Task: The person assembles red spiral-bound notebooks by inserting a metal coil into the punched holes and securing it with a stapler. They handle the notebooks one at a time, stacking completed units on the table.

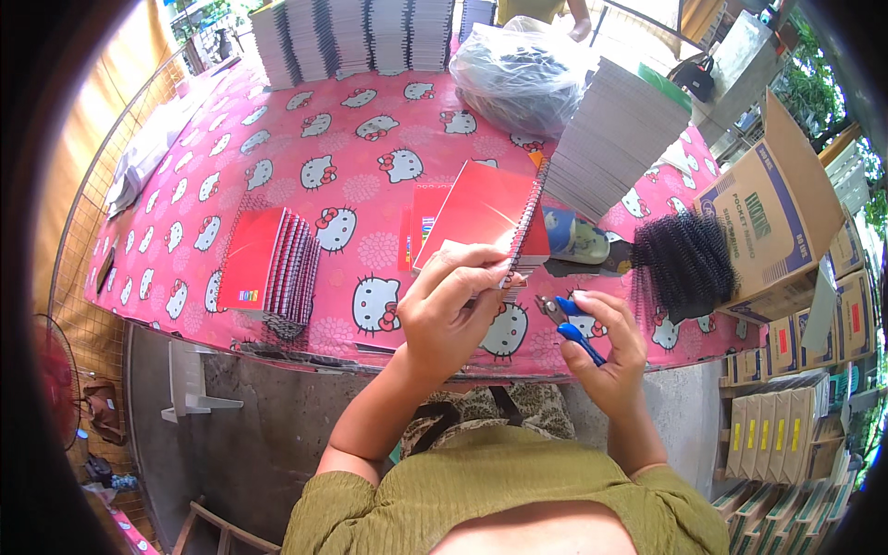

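A red spiral-bound notebook (481, 215) is held tilted above the table by my left hand (449, 301), its fingers pinched at the lower end of the coil. My right hand (615, 356) grips blue-handled pliers (583, 344), their metal jaws parted and pointing toward that coil end, a short way off. More red covers (430, 199) show partly beneath the notebook. Right of the pliers, a bunch of black spiral coils (684, 266) lies on the table.
A stack of red spiral notebooks (250, 259) stands at left on the pink patterned tablecloth (176, 268). Tall notebook stacks (388, 37) and a clear plastic bag (523, 83) sit at the back. A leaning paper stack (606, 139) and an open cardboard box (772, 217) are at right.
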A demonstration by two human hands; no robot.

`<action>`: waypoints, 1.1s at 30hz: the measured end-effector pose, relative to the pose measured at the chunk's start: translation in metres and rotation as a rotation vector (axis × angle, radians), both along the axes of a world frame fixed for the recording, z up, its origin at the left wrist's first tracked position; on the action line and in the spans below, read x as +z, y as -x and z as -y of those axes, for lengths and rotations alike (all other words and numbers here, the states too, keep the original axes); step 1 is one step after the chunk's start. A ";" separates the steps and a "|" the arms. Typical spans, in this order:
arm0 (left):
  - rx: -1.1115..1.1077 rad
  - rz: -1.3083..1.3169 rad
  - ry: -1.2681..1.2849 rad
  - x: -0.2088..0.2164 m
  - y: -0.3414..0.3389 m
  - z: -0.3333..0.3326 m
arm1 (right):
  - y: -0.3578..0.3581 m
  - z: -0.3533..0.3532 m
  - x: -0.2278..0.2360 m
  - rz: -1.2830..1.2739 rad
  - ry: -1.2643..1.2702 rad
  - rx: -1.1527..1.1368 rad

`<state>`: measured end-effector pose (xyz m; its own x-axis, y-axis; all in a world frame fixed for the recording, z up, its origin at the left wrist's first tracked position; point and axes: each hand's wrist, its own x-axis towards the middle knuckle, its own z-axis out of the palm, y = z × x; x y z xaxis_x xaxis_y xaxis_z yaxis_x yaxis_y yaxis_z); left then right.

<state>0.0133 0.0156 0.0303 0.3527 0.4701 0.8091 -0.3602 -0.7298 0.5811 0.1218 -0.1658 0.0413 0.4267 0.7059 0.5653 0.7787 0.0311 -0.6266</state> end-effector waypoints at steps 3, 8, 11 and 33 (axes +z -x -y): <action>0.036 0.030 -0.058 0.000 -0.001 0.001 | 0.004 -0.012 0.011 0.164 0.004 -0.051; 0.049 0.009 -0.058 -0.002 0.002 -0.001 | 0.006 -0.018 0.010 0.063 0.026 0.002; 0.053 0.022 -0.070 -0.001 0.003 -0.002 | 0.007 -0.015 0.009 0.023 -0.002 0.003; 0.455 0.232 -0.337 0.084 0.113 -0.101 | -0.055 0.032 -0.079 -0.142 0.352 -0.256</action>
